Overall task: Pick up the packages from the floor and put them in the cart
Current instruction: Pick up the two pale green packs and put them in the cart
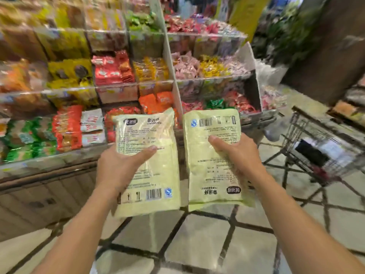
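While both arms reach forward at about chest height, each hand holds one pale yellow-green package up off the tiled floor (pixel 197 240). The left hand (pixel 116 167) grips the left package (pixel 146 161) from its left edge, thumb pressed across the printed face and fingers hidden behind it; its barcode sits at the bottom. The right hand (pixel 237 153) grips the right package (pixel 213 155) from its right edge in the same way, thumb on the face; this one is turned the other way up, barcode at the top. The two packages are side by side, just apart. Behind them stand shelves (pixel 118 76) packed with colourful snack bags. The wire cart (pixel 316 143) stands to the right, well apart from the packages, blurred.
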`<action>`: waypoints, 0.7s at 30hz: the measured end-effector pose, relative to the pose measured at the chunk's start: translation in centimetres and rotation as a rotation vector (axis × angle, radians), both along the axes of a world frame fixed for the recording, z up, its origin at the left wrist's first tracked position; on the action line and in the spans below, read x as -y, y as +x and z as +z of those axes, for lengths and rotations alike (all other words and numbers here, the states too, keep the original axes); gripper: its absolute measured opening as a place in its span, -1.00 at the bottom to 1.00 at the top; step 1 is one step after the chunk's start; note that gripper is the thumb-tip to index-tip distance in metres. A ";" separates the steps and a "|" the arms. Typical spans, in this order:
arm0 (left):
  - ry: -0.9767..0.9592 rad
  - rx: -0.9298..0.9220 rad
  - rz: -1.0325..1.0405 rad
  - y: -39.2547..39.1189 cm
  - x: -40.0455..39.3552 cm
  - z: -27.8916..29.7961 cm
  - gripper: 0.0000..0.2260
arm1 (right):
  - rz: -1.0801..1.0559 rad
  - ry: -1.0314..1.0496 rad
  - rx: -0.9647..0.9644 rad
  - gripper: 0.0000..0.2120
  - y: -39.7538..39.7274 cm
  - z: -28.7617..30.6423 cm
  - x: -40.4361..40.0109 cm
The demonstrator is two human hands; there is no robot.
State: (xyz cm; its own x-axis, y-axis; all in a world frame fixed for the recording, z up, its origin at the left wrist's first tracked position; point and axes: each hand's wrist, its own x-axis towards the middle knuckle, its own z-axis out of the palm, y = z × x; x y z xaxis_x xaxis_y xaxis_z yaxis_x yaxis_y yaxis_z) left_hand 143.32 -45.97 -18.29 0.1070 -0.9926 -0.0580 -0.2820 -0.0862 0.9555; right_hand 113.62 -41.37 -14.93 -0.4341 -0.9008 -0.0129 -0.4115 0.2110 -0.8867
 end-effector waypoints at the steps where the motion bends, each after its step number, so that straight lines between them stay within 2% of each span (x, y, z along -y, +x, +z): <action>1: -0.025 -0.010 -0.056 -2.1 0.1 0.9 -0.54 | -0.034 -0.017 -0.016 -0.66 -1.9 0.9 -1.5; 3: -0.081 -0.014 -0.157 -6.7 0.4 2.7 -0.56 | -0.106 -0.056 -0.044 -0.70 -6.0 2.8 -4.4; 5: -0.130 -0.020 -0.256 -11.7 0.4 4.6 -0.72 | -0.180 -0.083 -0.060 -0.73 -10.0 4.6 -7.4; 7: -0.157 -0.029 -0.354 -16.9 -0.2 6.3 -0.78 | -0.262 -0.112 -0.075 -0.72 -14.1 5.9 -10.2; 13: -0.177 -0.042 -0.531 -33.3 -1.9 8.2 -0.69 | -0.523 -0.214 -0.066 -0.63 -27.9 7.8 -17.0; 17: -0.198 -0.018 -0.586 -44.4 -3.8 9.4 -0.74 | -0.594 -0.186 -0.088 -0.54 -37.6 8.2 -20.4; 21: -0.200 -0.014 -0.637 -54.3 -5.9 9.9 -0.66 | -0.637 -0.183 -0.064 -0.44 -45.9 8.5 -23.4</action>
State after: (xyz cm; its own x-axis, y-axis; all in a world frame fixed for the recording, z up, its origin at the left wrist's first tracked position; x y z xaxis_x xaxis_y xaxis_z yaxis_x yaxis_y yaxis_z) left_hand 88.99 -40.07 -8.35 -0.5030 -0.8534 0.1366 -0.2065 0.2721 0.9399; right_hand 67.75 -18.01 -6.43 -0.8768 -0.4535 0.1596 -0.3097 0.2788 -0.9091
